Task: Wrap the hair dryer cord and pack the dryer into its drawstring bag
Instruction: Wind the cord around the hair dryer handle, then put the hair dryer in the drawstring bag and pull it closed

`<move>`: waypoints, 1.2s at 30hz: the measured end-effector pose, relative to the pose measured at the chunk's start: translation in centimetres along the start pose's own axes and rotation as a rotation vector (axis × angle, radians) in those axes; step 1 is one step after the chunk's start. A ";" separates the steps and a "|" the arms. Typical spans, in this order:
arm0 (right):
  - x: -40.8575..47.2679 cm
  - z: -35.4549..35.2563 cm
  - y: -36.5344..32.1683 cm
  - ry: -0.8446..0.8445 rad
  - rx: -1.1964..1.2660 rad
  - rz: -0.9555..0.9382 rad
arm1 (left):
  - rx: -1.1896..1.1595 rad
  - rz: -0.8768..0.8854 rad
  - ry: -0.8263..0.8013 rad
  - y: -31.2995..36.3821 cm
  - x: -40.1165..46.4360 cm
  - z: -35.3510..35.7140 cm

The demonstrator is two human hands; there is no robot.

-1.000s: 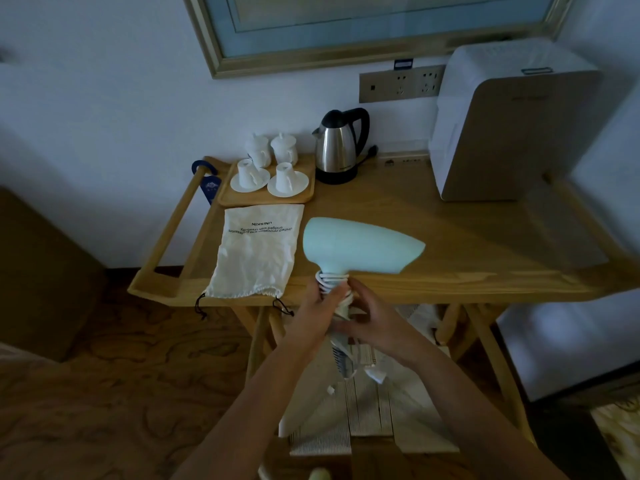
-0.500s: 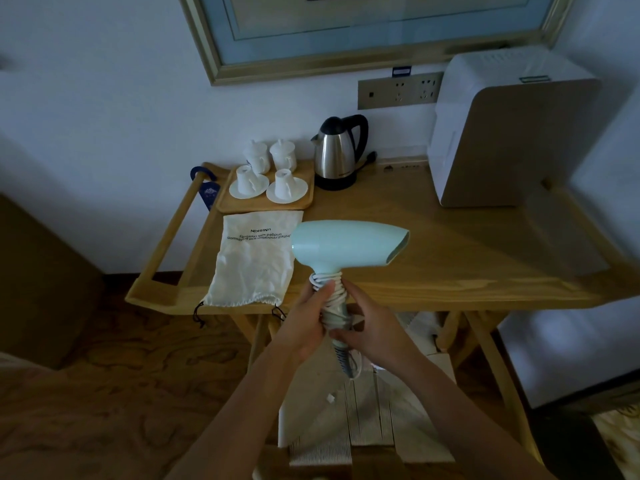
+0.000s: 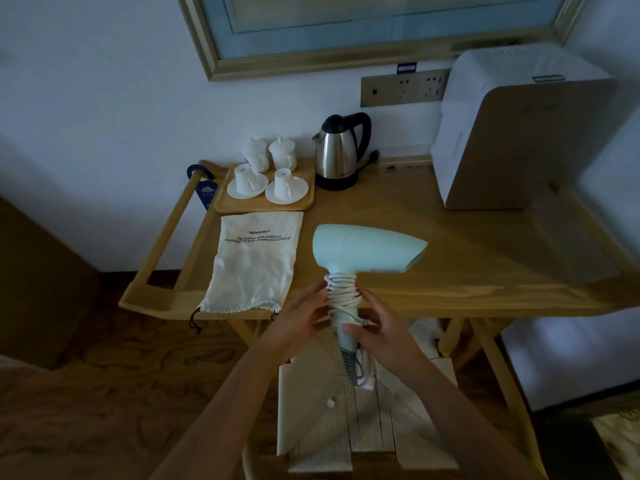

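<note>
A pale mint hair dryer [image 3: 363, 249] is held upright over the table's front edge, nozzle pointing right. Its white cord [image 3: 343, 292] is coiled several times around the handle. My left hand [image 3: 298, 322] grips the handle's left side over the coils. My right hand [image 3: 381, 332] holds the lower handle from the right, thumb across the front. The cord's tail and plug [image 3: 367, 381] hang below the handle. The white drawstring bag [image 3: 254, 259] lies flat on the table to the left, its gathered mouth toward me.
The wooden table [image 3: 485, 271] holds a tray [image 3: 225, 206] of white cups, a steel kettle [image 3: 337, 150] and a white appliance [image 3: 519, 133] at the back right. A woven chair seat [image 3: 363, 427] sits under my arms. A side rail [image 3: 162, 244] frames the table's left end.
The dryer has shifted slightly and its nozzle tipped a little down to the right. Both hands stay on the handle, with my right hand moved lower on it.
</note>
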State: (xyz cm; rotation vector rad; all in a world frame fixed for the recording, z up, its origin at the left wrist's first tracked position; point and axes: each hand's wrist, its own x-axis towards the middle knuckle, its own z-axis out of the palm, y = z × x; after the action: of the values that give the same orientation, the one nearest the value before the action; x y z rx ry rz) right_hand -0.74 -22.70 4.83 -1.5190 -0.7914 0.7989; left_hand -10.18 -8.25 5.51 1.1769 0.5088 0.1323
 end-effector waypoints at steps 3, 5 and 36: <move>0.7 -0.5 1.4 0.008 0.066 0.068 | 0.219 -0.027 0.142 -0.9 0.8 -2.5; 1.4 -0.8 2.2 0.015 0.101 0.119 | 0.603 -0.005 0.308 -1.6 1.9 -4.9; 3.3 -9.0 9.8 0.081 0.193 0.284 | 1.771 -0.004 0.011 -13.4 17.5 1.0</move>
State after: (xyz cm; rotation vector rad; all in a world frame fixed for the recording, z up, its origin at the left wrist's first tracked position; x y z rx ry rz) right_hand 9.02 -25.57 -4.36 -1.4966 -0.4294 0.9864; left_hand 3.48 -8.03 -11.75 2.8878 0.6061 -0.4283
